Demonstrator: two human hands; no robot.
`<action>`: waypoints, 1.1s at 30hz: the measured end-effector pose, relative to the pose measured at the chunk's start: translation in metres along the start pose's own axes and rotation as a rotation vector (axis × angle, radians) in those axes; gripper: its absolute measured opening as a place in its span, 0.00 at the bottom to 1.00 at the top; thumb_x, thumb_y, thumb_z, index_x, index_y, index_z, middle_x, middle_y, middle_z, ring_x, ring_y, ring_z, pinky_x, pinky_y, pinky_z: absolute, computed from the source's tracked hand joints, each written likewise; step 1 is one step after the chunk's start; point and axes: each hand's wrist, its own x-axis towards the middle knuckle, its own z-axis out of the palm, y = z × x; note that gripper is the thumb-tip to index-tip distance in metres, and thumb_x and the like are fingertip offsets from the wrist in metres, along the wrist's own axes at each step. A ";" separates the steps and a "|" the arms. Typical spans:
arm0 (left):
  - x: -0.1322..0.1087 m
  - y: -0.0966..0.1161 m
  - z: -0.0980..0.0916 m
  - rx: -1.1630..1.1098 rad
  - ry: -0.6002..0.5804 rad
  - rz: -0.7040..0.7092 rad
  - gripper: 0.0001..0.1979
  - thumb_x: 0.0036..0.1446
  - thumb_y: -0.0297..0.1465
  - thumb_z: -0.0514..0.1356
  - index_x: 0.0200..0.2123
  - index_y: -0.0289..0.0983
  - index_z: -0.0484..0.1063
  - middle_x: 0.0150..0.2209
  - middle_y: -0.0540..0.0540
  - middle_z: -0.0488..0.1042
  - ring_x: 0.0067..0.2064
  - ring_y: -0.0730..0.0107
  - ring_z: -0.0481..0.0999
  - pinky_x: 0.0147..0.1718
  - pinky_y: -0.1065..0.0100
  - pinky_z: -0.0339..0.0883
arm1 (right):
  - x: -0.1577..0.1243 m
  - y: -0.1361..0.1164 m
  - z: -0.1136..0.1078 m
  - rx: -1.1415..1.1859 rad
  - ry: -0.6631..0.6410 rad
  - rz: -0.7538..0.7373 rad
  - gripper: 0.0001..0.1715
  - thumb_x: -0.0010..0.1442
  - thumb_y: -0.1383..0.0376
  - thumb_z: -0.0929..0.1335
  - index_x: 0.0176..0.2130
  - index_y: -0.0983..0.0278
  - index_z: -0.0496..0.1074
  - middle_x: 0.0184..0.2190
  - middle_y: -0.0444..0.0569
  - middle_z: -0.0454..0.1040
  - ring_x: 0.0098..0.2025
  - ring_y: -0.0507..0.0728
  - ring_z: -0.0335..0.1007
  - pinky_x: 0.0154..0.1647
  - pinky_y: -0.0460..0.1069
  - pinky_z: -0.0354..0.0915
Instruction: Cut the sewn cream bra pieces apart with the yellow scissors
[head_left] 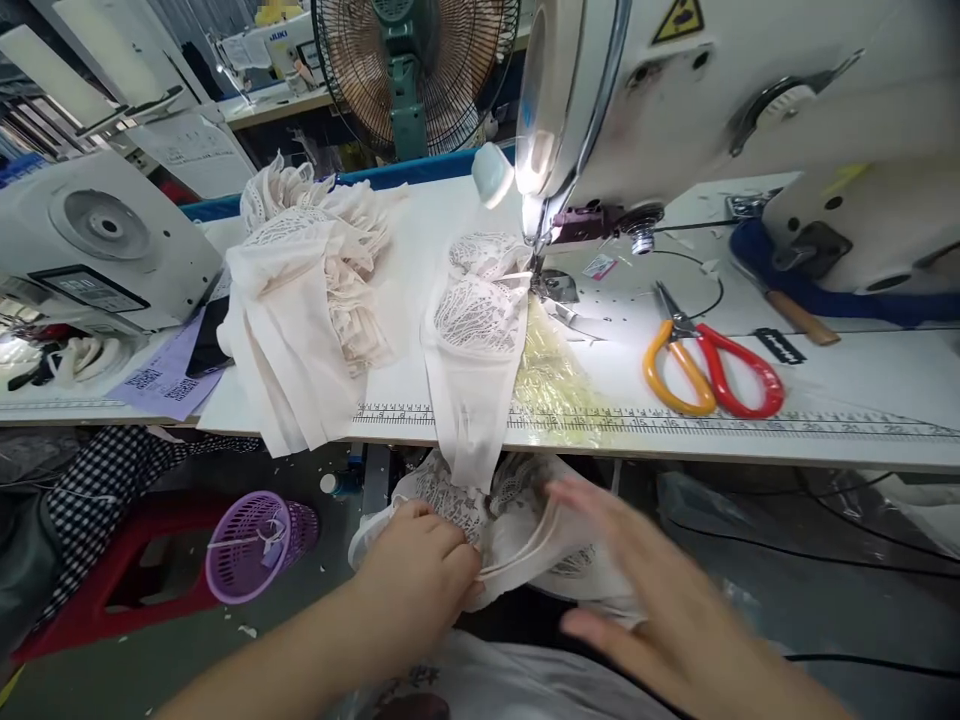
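Note:
My left hand [416, 565] is closed, pinching the edge of a cream lace garment piece [517, 545] that lies in my lap below the table edge. My right hand [645, 590] hovers over the same piece with fingers stretched out, blurred by motion. Another lace piece [476, 330] lies under the sewing machine's presser foot [538, 262] and hangs over the table's front edge. A pile of cream lace pieces [307, 290] sits to the left on the table.
Scissors with one orange and one red handle [705, 365] lie right of the needle. A white sewing machine head [720, 90] looms above. A fan [412, 70] stands behind. On the floor are a purple basket [259, 545] and a red stool [127, 585].

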 end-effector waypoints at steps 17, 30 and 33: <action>-0.006 -0.013 -0.014 -0.116 -0.239 -0.101 0.11 0.60 0.30 0.52 0.26 0.37 0.68 0.24 0.51 0.69 0.28 0.68 0.68 0.31 0.65 0.53 | 0.058 -0.029 0.015 0.380 -0.581 0.039 0.14 0.56 0.74 0.66 0.42 0.61 0.71 0.34 0.46 0.72 0.37 0.57 0.69 0.38 0.50 0.64; -0.012 -0.031 -0.036 -0.097 -0.220 -0.278 0.09 0.58 0.29 0.55 0.25 0.36 0.67 0.26 0.51 0.70 0.32 0.68 0.67 0.39 0.62 0.53 | 0.045 -0.024 0.035 0.318 -0.464 0.043 0.14 0.64 0.68 0.57 0.32 0.64 0.68 0.30 0.50 0.68 0.34 0.57 0.67 0.33 0.50 0.65; -0.029 -0.041 -0.049 -0.277 -0.164 -0.350 0.05 0.57 0.27 0.56 0.30 0.37 0.70 0.29 0.50 0.72 0.34 0.69 0.69 0.40 0.65 0.56 | 0.037 -0.014 0.042 0.302 -0.438 -0.036 0.12 0.64 0.67 0.58 0.34 0.62 0.68 0.30 0.50 0.70 0.33 0.55 0.70 0.32 0.47 0.67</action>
